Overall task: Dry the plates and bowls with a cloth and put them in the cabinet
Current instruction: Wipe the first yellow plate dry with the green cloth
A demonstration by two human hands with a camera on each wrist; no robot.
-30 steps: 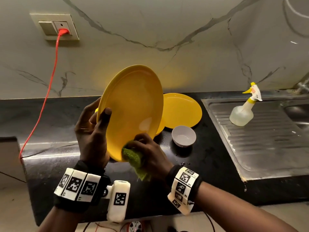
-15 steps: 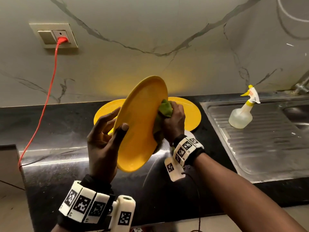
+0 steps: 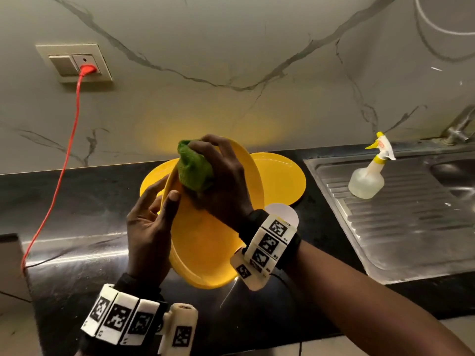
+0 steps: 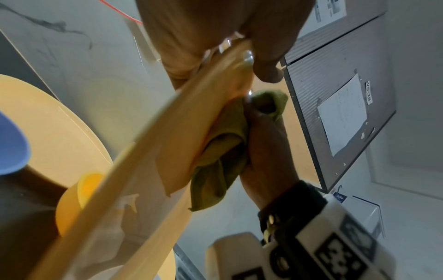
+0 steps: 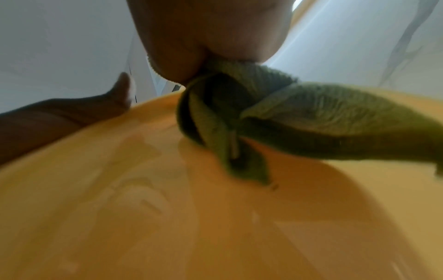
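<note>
A yellow plate [image 3: 205, 253] is held tilted above the black counter [image 3: 77, 227]. My left hand [image 3: 151, 224] grips its left rim, thumb on the face and fingers behind. My right hand [image 3: 223, 186] clutches a bunched green cloth [image 3: 194, 168] and presses it on the plate's upper face. In the left wrist view the plate's edge [image 4: 148, 151] runs diagonally with the cloth [image 4: 223, 157] against it. The right wrist view shows the cloth [image 5: 299, 121] lying on the plate [image 5: 191, 217]. More yellow plates [image 3: 280, 176] lie on the counter behind. A white bowl [image 3: 281, 211] peeks out behind my right wrist.
A steel sink drainboard [image 3: 398, 222] lies to the right with a clear spray bottle [image 3: 370, 173] standing on it. A red cable [image 3: 61, 170] runs from the wall socket [image 3: 84, 65] down over the counter's left part. A marble wall stands behind.
My right hand has swept the cloth from the plate's lower edge up to its upper face. The plate has tipped from nearly upright to flatter, and my left hand has lowered with it.
</note>
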